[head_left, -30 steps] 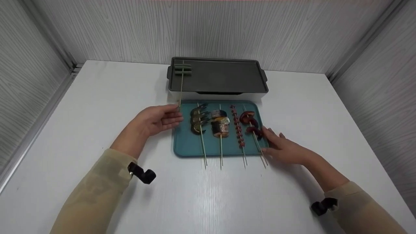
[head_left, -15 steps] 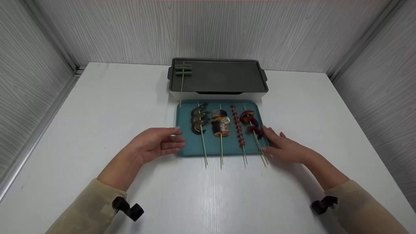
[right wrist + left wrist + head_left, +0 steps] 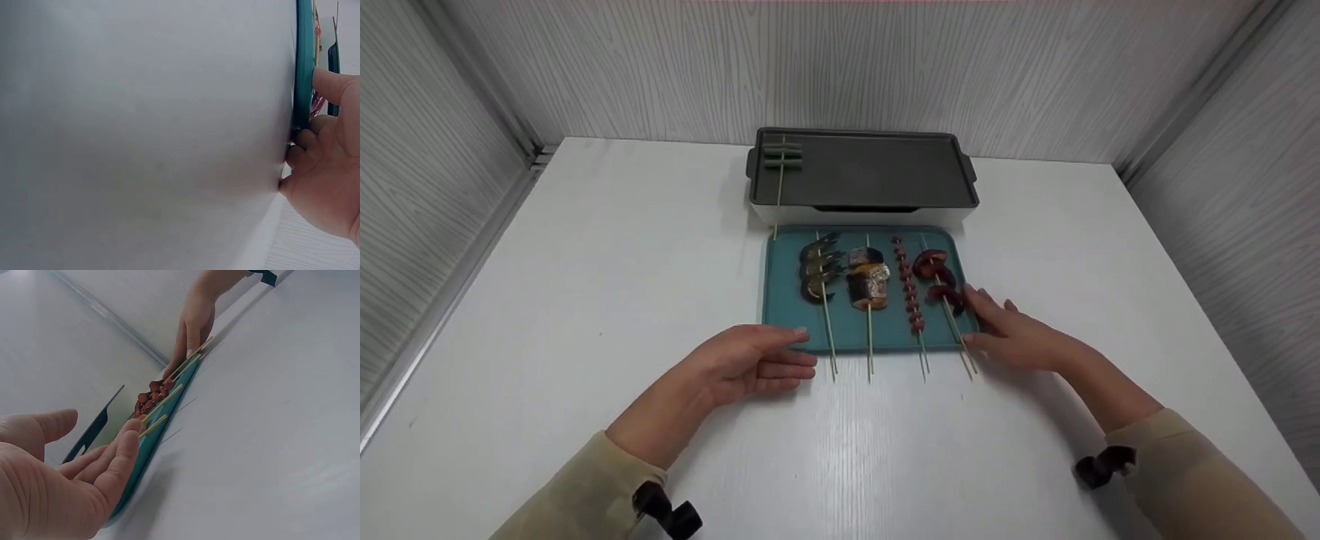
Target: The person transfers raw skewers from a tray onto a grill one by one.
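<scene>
My left hand (image 3: 746, 367) hovers at the near-left corner of the teal tray (image 3: 781, 292), fingers loosely extended and holding nothing. Its fingertips are close to the stick ends of the shrimp skewer (image 3: 815, 281). In the left wrist view the fingers (image 3: 121, 467) are straight beside the tray's edge. On the tray also lie a skewer of silvery-skinned fish chunks (image 3: 868, 289), one of small red pieces (image 3: 910, 294) and one of dark red curved slices (image 3: 931, 264). My right hand (image 3: 1020, 336) grips the tray's near-right corner, its thumb (image 3: 329, 84) on the rim.
Behind the tray stands a griddle (image 3: 877, 172) with a dark plate and white base. A skewer of green pieces (image 3: 791, 163) lies on its left end, the stick projecting over the front edge toward the tray. Grained panels (image 3: 847, 67) enclose the white table (image 3: 840, 450).
My left hand has let go of the green skewer's stick, leaving it on the griddle, and has moved down to the tray's near-left corner. My right hand has stayed put.
</scene>
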Demonstrator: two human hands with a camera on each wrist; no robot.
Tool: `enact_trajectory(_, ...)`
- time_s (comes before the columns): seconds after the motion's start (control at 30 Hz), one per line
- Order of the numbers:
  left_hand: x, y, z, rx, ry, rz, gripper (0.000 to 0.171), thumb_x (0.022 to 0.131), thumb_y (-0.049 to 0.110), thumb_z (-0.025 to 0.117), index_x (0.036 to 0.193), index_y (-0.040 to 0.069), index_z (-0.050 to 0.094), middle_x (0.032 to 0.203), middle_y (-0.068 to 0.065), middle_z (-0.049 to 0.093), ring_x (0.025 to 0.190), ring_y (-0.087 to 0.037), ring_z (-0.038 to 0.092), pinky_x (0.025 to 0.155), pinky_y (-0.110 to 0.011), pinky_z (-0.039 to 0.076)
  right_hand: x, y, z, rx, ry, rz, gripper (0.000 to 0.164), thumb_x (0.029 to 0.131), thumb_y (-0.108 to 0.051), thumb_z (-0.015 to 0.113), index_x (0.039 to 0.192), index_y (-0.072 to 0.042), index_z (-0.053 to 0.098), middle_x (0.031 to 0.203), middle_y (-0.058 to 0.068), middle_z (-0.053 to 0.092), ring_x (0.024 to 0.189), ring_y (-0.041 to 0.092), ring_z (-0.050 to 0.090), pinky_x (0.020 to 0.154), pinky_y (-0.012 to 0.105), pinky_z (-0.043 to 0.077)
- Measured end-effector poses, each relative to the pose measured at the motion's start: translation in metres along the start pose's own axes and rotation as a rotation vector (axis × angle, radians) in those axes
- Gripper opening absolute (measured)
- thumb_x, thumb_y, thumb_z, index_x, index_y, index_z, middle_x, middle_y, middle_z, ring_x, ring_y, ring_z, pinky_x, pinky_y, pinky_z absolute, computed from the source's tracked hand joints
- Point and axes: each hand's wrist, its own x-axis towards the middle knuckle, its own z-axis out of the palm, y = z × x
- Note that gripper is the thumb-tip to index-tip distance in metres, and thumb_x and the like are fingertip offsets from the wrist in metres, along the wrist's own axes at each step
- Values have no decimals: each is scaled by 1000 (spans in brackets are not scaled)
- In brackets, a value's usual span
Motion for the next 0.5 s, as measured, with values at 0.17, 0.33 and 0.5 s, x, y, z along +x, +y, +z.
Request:
enact_trajectory(0.17,4,-3,9,-7,0,-18,72,104,22,71,159,-7,35,132,-29,68,117,-35,73,97,-41,59,0,-1,0,1,0,7,91,107,-58,53,173,-17,5,177,16,5,163,39,-3,127,62,-1)
enact_trajectory(0.33,7,-6,13,-8,-9,-36,74,104,24,71,160,-6,33,132,-30,68,115,-36,73,93,-41,61,0,-1,-1,10,-4,-8,91,108,-55,54,172,-15,4,177,16,4,163,35,-2,128,59,-1)
enact_trajectory(0.5,12,-9,15,-3,-21,-58,70,106,25,69,160,-5,36,131,-28,69,116,-36,73,91,-40,61,-1,-1,-1,5,-4,0,91,108,-56,53,172,-16,2,177,17,3,163,37,-3,128,60,-1)
